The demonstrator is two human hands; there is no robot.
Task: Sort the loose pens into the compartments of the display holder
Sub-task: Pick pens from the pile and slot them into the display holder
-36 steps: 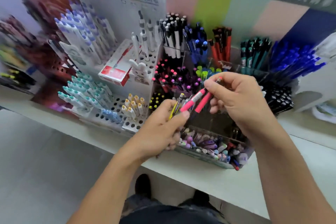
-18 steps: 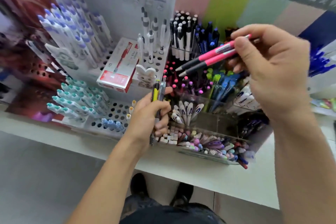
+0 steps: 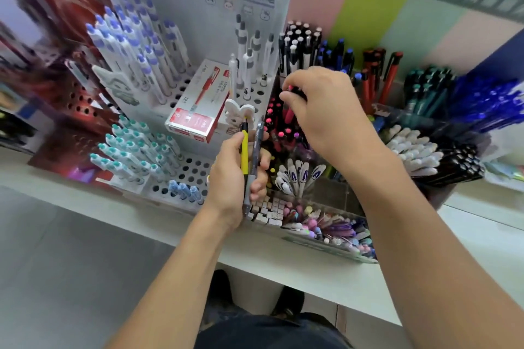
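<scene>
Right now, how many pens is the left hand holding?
2. The left hand grips a yellow pen and, beside it to the right, a dark translucent pen, both upright. The palm could hide another.

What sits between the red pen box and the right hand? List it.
In the head view, between the red pen box and the right hand: a white rabbit-shaped figure, and the tops of the yellow pen and dark pen gripped by the left hand.

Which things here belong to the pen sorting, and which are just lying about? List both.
Job: yellow pen and dark pen in left hand; pink pens under right hand; display holder.
Lying about: red pen box; rabbit figure.
</scene>
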